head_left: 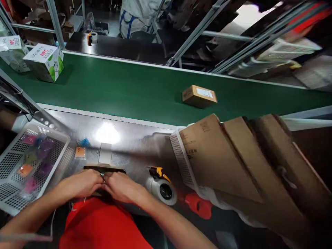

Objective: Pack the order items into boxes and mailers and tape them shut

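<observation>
Both hands meet close to my body at the near edge of the metal table [135, 141]. My left hand [86, 181] and my right hand [120, 185] have their fingers closed and nearly touching, around something too small and hidden to make out. Just beyond them lies a dark flat object with a light brown edge [89, 168], partly covered by the hands. A small white box [105, 153] stands behind it. To its left are an orange packet [80, 152] and a blue item in clear wrap [84, 141]. A tape dispenser [162, 186] rests right of my right hand.
A white basket [58, 155] with several colourful wrapped items sits at left. Flattened cardboard [220, 155] leans in a crate at right, near a red object [199, 205]. Beyond, a green conveyor [124, 86] carries a brown box [199, 97] and white cartons [45, 62].
</observation>
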Demonstrator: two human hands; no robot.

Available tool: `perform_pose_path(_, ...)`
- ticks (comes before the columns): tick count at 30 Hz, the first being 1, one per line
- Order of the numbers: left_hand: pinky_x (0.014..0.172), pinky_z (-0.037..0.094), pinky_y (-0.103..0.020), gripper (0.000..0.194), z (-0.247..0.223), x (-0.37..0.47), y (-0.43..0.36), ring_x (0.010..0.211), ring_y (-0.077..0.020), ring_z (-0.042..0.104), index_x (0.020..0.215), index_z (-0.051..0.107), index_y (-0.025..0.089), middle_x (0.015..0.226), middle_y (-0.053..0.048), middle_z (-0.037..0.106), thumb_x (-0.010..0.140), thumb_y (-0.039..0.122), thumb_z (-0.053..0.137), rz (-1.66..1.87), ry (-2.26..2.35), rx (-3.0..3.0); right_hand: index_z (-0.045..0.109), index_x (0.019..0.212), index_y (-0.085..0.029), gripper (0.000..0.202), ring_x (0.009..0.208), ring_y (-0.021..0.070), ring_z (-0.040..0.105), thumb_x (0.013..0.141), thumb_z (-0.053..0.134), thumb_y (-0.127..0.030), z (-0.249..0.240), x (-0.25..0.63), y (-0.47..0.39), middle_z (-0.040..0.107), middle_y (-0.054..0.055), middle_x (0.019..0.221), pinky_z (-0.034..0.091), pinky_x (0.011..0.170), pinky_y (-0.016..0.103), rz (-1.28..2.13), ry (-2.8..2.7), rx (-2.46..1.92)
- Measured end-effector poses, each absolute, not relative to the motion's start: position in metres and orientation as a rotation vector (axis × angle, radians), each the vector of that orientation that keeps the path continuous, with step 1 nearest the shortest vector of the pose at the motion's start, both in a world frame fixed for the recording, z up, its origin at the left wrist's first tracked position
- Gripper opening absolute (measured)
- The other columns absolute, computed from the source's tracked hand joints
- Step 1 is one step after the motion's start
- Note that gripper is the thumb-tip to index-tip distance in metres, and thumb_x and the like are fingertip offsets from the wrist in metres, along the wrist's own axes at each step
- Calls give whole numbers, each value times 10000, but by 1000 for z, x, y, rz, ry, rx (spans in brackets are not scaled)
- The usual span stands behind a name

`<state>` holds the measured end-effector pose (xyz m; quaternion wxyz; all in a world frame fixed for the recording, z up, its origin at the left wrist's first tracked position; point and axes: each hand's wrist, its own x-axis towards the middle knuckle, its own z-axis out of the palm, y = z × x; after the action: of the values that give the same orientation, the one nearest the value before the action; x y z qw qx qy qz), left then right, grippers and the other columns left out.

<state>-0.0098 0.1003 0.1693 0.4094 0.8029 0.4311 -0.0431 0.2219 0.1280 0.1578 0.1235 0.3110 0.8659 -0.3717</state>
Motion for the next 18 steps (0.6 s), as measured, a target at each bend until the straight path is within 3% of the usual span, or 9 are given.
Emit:
perform_pose_path(2, 1060, 601, -345, 417, 170, -39, 117, 1161, -237, 779, 1281, 815, 301, 1244, -62, 837, 1071, 176, 477, 102, 1194, 2024, 809, 1307, -253, 331, 999, 247, 811, 1095, 577, -358, 162, 239, 159, 858, 98, 1146, 587, 907, 309, -1308, 2615, 999)
perform_pose_path(4, 1172, 550, -393, 570, 148, -58, 141, 1367, -261, 698, 1486, 708, 251, 1478, -116, 743, 1014, 56, 456, 36, 1445, 2036, 735, 1447, -240, 395, 1105, 258, 795, 1103, 579, -355, 147, 243, 199, 829, 119, 1270, 581, 984, 336, -1270, 2656, 1241)
perform_pose_path(6, 1234, 502, -502, 696, 112, -64, 163, 1567, -337, 527, 1600, 601, 201, 1693, -189, 549, 950, -18, 480, -221, 1656, 2005, 605, 1595, -170, 619, 1356, 333, 697, 1014, 737, -337, 115, 234, 234, 685, 218, 1532, 547, 1113, 406, -1031, 2595, 1372)
perform_pose_path(8, 1230, 474, -634, 757, 76, -62, 177, 1653, -414, 373, 1636, 553, 230, 1797, -205, 383, 925, -29, 531, -409, 1754, 1957, 475, 1689, -143, 969, 1587, 409, 475, 847, 922, -321, 77, 218, 252, 454, 275, 1731, 447, 1251, 487, -844, 2532, 1234)
perform_pose_path(9, 1206, 480, -675, 773, 61, -60, 180, 1662, -440, 336, 1641, 545, 258, 1818, -198, 340, 922, -25, 554, -448, 1766, 1944, 438, 1710, -152, 1049, 1647, 414, 375, 807, 951, -298, 59, 211, 254, 386, 268, 1774, 377, 1306, 513, -795, 2535, 1113)
perform_pose_path(10, 1172, 505, -689, 777, 49, -59, 180, 1654, -457, 334, 1641, 541, 284, 1829, -189, 319, 925, -15, 569, -458, 1766, 1937, 422, 1720, -178, 1028, 1672, 392, 328, 828, 925, -268, 44, 205, 253, 384, 240, 1783, 308, 1344, 525, -767, 2555, 990)
perform_pose_path(12, 1103, 571, -642, 758, 34, -59, 175, 1599, -463, 408, 1643, 538, 303, 1812, -194, 348, 947, 6, 568, -448, 1753, 1935, 457, 1702, -228, 820, 1632, 327, 398, 942, 758, -168, 23, 198, 245, 535, 172, 1697, 226, 1373, 536, -733, 2595, 829)
perform_pose_path(15, 1047, 609, -542, 705, 29, -62, 161, 1448, -428, 572, 1611, 587, 289, 1697, -217, 506, 966, 12, 523, -457, 1745, 1914, 653, 1537, -195, 592, 1435, 323, 581, 958, 625, -77, 14, 196, 236, 715, 158, 1454, 291, 1335, 549, -707, 2572, 830)
perform_pose_path(18, 984, 616, -495, 677, 34, -64, 150, 1304, -406, 676, 1565, 636, 262, 1587, -216, 611, 936, 24, 559, -495, 1750, 1853, 784, 1311, -145, 416, 1396, 380, 581, 911, 682, -97, 18, 193, 237, 692, 211, 1447, 379, 1268, 535, -699, 2546, 928)
